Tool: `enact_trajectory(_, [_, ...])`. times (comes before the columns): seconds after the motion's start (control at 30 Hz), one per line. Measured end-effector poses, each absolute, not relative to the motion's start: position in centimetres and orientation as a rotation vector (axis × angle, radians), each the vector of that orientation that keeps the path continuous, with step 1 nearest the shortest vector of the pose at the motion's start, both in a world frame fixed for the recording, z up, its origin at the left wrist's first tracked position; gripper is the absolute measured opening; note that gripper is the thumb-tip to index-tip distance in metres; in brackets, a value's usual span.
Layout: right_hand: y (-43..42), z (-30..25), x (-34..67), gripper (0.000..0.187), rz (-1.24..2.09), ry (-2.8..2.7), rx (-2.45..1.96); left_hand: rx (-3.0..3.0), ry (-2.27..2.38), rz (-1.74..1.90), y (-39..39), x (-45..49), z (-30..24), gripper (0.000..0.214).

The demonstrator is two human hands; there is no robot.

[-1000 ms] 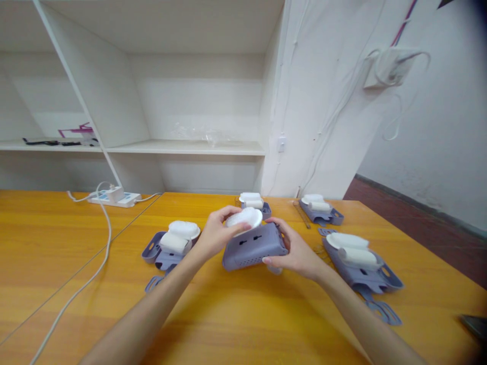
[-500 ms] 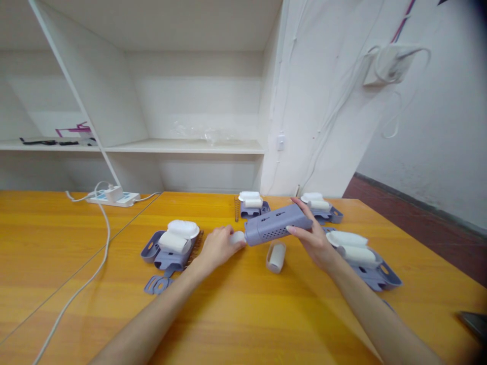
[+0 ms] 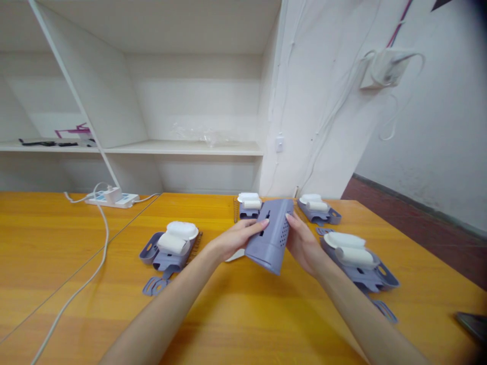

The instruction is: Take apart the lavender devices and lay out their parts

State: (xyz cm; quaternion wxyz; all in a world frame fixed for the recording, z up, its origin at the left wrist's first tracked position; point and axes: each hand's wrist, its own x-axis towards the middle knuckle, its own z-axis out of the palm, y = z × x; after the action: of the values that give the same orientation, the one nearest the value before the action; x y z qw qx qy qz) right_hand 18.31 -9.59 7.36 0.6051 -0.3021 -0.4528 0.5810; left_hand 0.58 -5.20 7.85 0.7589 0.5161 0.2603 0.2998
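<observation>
Between my two hands is a grey-purple perforated plastic casing (image 3: 272, 235), held tilted above the table with its lower end toward me. My left hand (image 3: 238, 238) grips its left side, thumb lying beside a dark slot. My right hand (image 3: 304, 242) is closed on the right side, thumb near the rows of small holes. Under my left fingers a flat white piece (image 3: 236, 255) lies on the table, partly hidden. The casing covers the spot behind it.
Part sets with white lids and rolls stand at left (image 3: 173, 246), back (image 3: 250, 204), back right (image 3: 317, 209) and right (image 3: 357, 258). Flat grey-purple rings (image 3: 155, 286) lie at left. A power strip (image 3: 114, 196) trails a white cable. A dark device (image 3: 472, 324) sits at the right edge.
The casing has turned from lying sideways to pointing toward me. My left hand has left the white piece and taken hold of the casing. The cup with the white roll is now hidden.
</observation>
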Motion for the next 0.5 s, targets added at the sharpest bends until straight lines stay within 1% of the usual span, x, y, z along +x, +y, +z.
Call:
enact_trajectory(0.13, [-9.6, 7.0, 17.2, 0.046, 1.271, -1.019, -0.917, 1.104, 0.644, 0.885, -4.9, 1.5, 7.1, 0.05])
enact_trajectory(0.27, [-10.1, 6.8, 16.7, 0.05, 1.383, -1.121, -0.936, 1.096, 0.713, 1.16, -4.5, 1.4, 6.9, 0.051])
enact_trajectory(0.4, [-10.6, 6.7, 16.2, 0.051, 1.405, -1.273, -0.92, 1.138, 0.725, 1.261, -5.1, 1.4, 7.8, 0.05])
enact_trajectory(0.5, [-10.7, 6.4, 15.7, 0.049, 1.4, -1.257, -0.939, 1.123, 0.669, 1.277, -5.5, 1.6, 8.2, 0.05])
